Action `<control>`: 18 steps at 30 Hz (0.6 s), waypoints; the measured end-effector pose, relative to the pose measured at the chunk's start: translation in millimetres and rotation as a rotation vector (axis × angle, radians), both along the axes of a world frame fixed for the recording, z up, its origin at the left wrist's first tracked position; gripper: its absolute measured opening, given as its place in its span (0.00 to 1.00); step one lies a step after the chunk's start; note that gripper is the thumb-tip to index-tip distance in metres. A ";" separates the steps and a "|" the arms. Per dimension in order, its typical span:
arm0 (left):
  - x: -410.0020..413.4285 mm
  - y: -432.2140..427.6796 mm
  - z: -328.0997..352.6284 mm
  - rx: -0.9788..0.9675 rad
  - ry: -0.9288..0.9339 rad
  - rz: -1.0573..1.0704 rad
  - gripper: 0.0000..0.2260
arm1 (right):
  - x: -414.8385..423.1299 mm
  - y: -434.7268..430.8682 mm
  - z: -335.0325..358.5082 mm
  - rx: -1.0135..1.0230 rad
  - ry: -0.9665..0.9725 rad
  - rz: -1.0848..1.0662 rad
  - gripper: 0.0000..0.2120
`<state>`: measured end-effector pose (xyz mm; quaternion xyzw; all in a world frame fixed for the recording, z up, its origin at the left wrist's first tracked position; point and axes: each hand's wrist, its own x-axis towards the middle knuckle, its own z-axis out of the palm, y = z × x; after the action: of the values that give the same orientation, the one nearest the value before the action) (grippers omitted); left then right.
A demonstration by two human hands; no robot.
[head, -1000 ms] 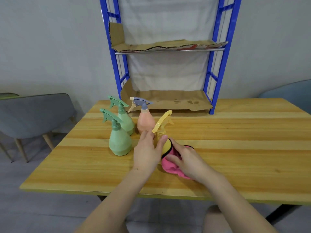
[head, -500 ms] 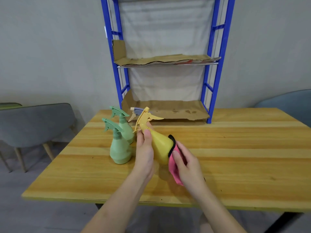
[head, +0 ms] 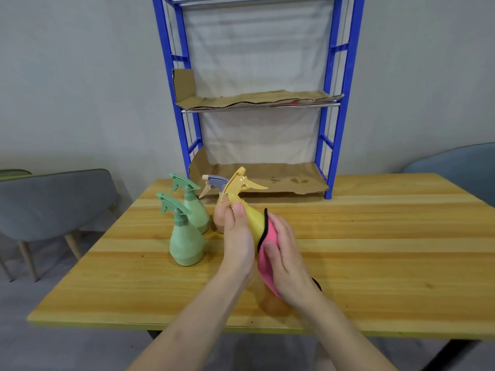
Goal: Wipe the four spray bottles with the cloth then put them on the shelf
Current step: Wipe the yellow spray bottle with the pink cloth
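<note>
A: Head view, first entry. The yellow spray bottle [head: 254,220] was off the table [head: 375,253], tilted, nozzle pointing far and right. A second before, it stood upright on the wood with the cloth bunched low at its base; half a second before, it was already lifted.

B: Hands?

A: Left hand [head: 237,236] was clenched round the bottle's neck just under the trigger, thumb on top. Right hand [head: 284,258] pressed the pink cloth [head: 267,261] flat against the bottle's lower body, fingers spread over it (grasping the cloth more than the bottle, by my reading).

B: So the wiping had begun.

A: My judgement, yes: the cloth had climbed from the table up onto the body, so this was the first bottle's wipe, early in the task.

B: The others?

A: Two green spray bottles [head: 186,236] stood upright near the left edge, one just behind the other. The peach spray bottle [head: 218,210] stood beyond the left hand, mostly hidden, only its grey trigger head clear. None yet on the shelf [head: 257,180], whose cardboard-lined tiers at the far side held nothing.

B: Risk?

A: The tilted bottle could slip if the neck grip loosened.
</note>
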<state>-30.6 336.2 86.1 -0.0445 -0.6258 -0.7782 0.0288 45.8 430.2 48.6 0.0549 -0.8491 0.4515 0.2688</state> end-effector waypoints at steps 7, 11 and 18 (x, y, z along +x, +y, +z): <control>9.1 1.6 17.2 -0.050 0.014 -0.019 0.18 | -2.8 -1.2 -0.1 -0.459 -0.164 0.028 0.23; 8.9 6.3 24.0 -0.026 0.025 0.000 0.17 | -0.5 4.1 -1.5 0.203 0.076 -0.073 0.28; 8.4 4.9 28.3 0.027 0.110 -0.033 0.18 | 2.9 2.1 11.7 -0.149 -0.001 0.050 0.24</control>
<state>-22.3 341.2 114.4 -0.0970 -0.6119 -0.7833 0.0509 48.7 432.3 60.2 0.0558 -0.8116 0.5201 0.2602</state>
